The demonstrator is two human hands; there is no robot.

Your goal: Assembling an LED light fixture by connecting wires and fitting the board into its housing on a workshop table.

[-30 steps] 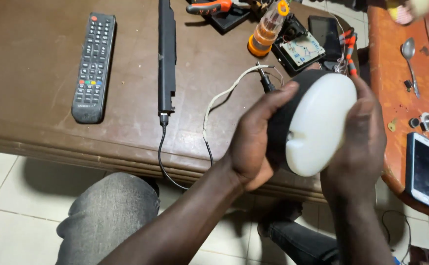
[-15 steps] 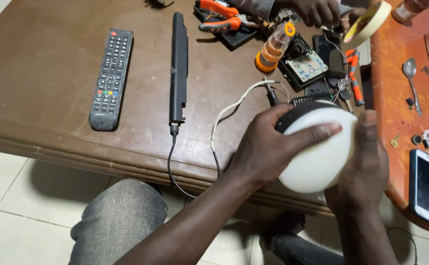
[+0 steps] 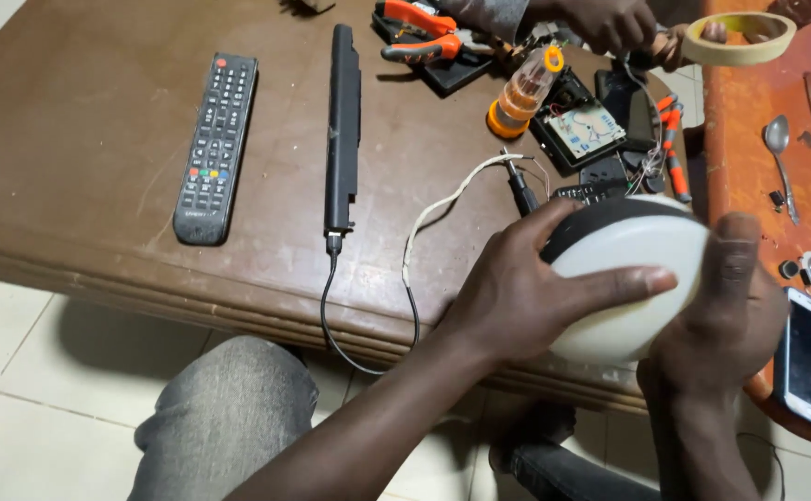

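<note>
White round lamp [image 3: 624, 278] clasped by left hand [image 3: 526, 288] and right hand [image 3: 716, 325], overhanging table edge [image 3: 238, 288]; floor below open.

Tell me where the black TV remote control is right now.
In the head view, the black remote control lies flat on the brown wooden table, far left, beside the long black bar.

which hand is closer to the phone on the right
Right. The right hand cups the round white lamp on its right side, just beside the phone. The left hand grips the lamp's other side, farther from it.
</note>
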